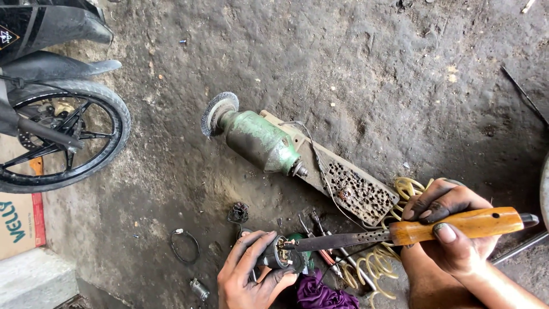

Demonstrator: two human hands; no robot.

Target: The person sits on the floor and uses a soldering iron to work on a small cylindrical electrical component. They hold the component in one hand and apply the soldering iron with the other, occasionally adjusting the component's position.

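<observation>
My right hand (452,232) grips the wooden handle of a soldering iron (400,233), whose long metal tip points left. The tip touches the end of a small dark cylindrical part (278,254) with coppery contacts. My left hand (249,277) holds that part low over the floor, fingers curled around it. Both hands are grimy.
A green bench grinder with a wire wheel (251,137) is bolted to a perforated wooden board (349,186) on the dirty concrete floor. A motorcycle wheel (57,137) stands at left. A yellow coiled cord (377,266), purple cloth (320,294), pliers (320,240), a black ring (184,246) and a cardboard box (20,223) lie around.
</observation>
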